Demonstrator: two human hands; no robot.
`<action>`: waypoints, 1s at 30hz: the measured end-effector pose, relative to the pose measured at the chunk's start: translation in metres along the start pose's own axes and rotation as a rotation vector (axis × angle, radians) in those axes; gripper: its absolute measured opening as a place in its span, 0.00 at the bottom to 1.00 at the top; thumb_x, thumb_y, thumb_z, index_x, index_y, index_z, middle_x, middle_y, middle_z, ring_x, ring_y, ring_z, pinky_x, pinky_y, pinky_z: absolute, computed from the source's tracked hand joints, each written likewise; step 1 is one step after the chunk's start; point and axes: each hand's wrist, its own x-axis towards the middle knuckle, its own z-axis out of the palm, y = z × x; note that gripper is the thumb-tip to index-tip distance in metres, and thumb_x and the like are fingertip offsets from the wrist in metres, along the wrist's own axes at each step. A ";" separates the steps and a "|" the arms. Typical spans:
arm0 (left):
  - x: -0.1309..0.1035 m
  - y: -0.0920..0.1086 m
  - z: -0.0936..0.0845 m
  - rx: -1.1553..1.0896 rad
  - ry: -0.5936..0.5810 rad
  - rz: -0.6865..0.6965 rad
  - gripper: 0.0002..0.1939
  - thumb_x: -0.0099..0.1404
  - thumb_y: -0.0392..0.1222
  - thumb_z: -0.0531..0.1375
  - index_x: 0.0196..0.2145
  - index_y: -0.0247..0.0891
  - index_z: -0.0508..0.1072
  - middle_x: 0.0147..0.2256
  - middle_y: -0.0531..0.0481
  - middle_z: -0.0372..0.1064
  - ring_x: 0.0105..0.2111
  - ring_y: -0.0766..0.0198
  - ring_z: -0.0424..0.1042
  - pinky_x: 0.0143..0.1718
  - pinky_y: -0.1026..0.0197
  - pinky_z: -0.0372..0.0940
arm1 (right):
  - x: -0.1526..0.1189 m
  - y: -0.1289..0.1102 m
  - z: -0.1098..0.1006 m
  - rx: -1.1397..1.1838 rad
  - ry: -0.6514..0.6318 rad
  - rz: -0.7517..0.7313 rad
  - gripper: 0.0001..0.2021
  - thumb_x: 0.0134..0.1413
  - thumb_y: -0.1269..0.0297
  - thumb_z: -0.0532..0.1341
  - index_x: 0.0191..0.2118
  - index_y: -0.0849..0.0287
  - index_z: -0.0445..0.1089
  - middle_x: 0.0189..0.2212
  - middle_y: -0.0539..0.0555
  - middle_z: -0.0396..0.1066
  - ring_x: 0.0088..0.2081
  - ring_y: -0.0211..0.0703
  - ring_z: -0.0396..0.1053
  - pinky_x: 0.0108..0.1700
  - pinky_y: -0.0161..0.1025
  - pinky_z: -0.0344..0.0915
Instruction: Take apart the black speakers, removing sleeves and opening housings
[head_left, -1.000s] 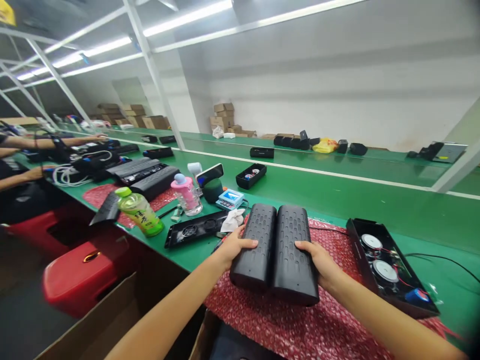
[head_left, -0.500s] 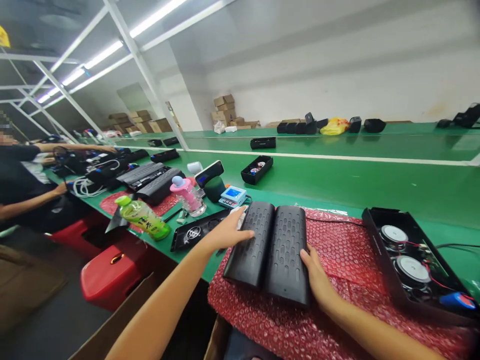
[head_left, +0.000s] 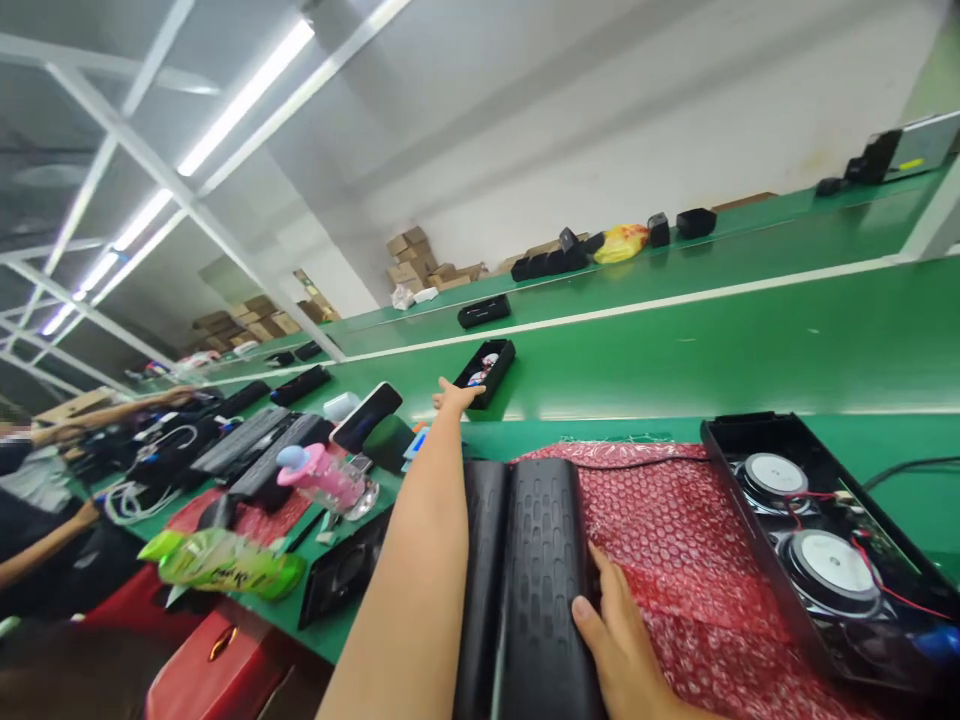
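Observation:
My left hand (head_left: 454,394) is stretched far forward, fingers apart, at the near end of a small open black speaker case (head_left: 496,362) on the green bench. Whether it touches that case I cannot tell. With the thumb on top and fingers along the side edge, my right hand (head_left: 626,635) holds a long black speaker housing (head_left: 546,570) with an oval-patterned face. A matching half (head_left: 484,560) lies alongside to the left, partly hidden by my left forearm. Both rest on red bubble wrap (head_left: 652,520).
To the right stands an open black case (head_left: 720,450) with two white-backed speakers (head_left: 832,565) and red wires. Left are a pink-topped bottle (head_left: 326,480), a green bottle (head_left: 225,562), a propped phone (head_left: 367,415) and a red stool (head_left: 199,660). A co-worker's arm (head_left: 112,415) reaches across the bench.
My left hand has left the left black housing half and reached forward to the small open case. My right hand stays on the right half. The view has tilted and shifted.

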 end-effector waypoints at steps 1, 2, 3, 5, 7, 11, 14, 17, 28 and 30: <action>0.006 -0.001 0.009 -0.012 0.000 -0.001 0.42 0.62 0.51 0.65 0.67 0.41 0.50 0.68 0.36 0.43 0.66 0.39 0.50 0.62 0.34 0.53 | 0.001 0.007 0.002 -0.030 0.011 -0.023 0.43 0.59 0.37 0.48 0.69 0.67 0.48 0.70 0.66 0.45 0.71 0.57 0.42 0.71 0.55 0.38; 0.011 -0.003 0.017 -0.025 -0.007 0.010 0.44 0.61 0.51 0.65 0.68 0.41 0.49 0.68 0.35 0.42 0.65 0.39 0.50 0.62 0.35 0.54 | 0.001 0.014 0.003 -0.060 0.016 -0.053 0.42 0.60 0.38 0.48 0.69 0.67 0.48 0.69 0.65 0.45 0.71 0.56 0.43 0.71 0.54 0.40; 0.016 -0.007 0.023 -0.037 -0.021 0.033 0.44 0.61 0.49 0.66 0.67 0.40 0.50 0.68 0.35 0.44 0.65 0.40 0.52 0.61 0.36 0.56 | 0.002 0.021 0.004 -0.089 0.009 -0.089 0.41 0.61 0.39 0.48 0.69 0.67 0.49 0.69 0.66 0.46 0.70 0.56 0.44 0.71 0.54 0.42; 0.025 -0.017 0.030 -0.065 -0.047 0.093 0.37 0.63 0.46 0.64 0.65 0.38 0.56 0.65 0.36 0.52 0.62 0.44 0.57 0.60 0.39 0.58 | 0.002 0.030 0.003 -0.137 -0.043 -0.151 0.40 0.62 0.40 0.48 0.69 0.67 0.48 0.69 0.66 0.46 0.70 0.57 0.45 0.70 0.55 0.46; 0.034 -0.027 0.033 -0.104 -0.079 0.140 0.28 0.66 0.45 0.62 0.61 0.38 0.61 0.59 0.39 0.61 0.56 0.50 0.65 0.55 0.42 0.64 | 0.001 0.036 0.001 -0.158 -0.094 -0.189 0.39 0.64 0.42 0.47 0.70 0.67 0.46 0.70 0.66 0.45 0.70 0.57 0.45 0.69 0.55 0.48; 0.043 -0.031 0.040 -0.192 -0.066 0.152 0.20 0.67 0.45 0.61 0.54 0.35 0.67 0.51 0.43 0.68 0.48 0.56 0.70 0.49 0.48 0.69 | -0.002 0.040 0.002 -0.140 0.017 -0.224 0.37 0.65 0.44 0.47 0.69 0.66 0.46 0.68 0.67 0.49 0.69 0.59 0.49 0.67 0.58 0.52; 0.045 -0.022 0.045 -0.289 -0.024 0.121 0.18 0.67 0.45 0.61 0.52 0.35 0.68 0.49 0.43 0.68 0.46 0.57 0.71 0.46 0.50 0.70 | -0.001 0.042 0.001 -0.131 0.035 -0.250 0.36 0.64 0.44 0.47 0.69 0.65 0.47 0.67 0.67 0.51 0.68 0.59 0.51 0.67 0.58 0.53; 0.040 -0.009 0.046 -0.439 -0.038 0.073 0.18 0.68 0.45 0.60 0.52 0.35 0.69 0.48 0.44 0.69 0.43 0.59 0.72 0.43 0.52 0.72 | 0.002 0.040 -0.003 -0.137 -0.065 -0.233 0.36 0.65 0.45 0.47 0.70 0.65 0.44 0.68 0.66 0.48 0.69 0.56 0.48 0.68 0.54 0.51; -0.017 0.030 -0.005 -0.839 -0.260 0.097 0.14 0.68 0.43 0.60 0.49 0.33 0.70 0.44 0.45 0.71 0.39 0.63 0.73 0.38 0.57 0.72 | 0.003 -0.023 -0.003 0.029 -0.024 -0.005 0.42 0.54 0.45 0.54 0.66 0.70 0.48 0.66 0.69 0.50 0.68 0.57 0.47 0.70 0.54 0.42; -0.036 0.032 -0.020 -0.899 -0.291 0.150 0.11 0.68 0.42 0.60 0.44 0.32 0.71 0.40 0.48 0.71 0.35 0.65 0.72 0.36 0.59 0.72 | 0.006 -0.031 -0.001 0.130 0.026 0.015 0.39 0.51 0.47 0.55 0.64 0.67 0.52 0.62 0.67 0.56 0.65 0.55 0.52 0.68 0.51 0.46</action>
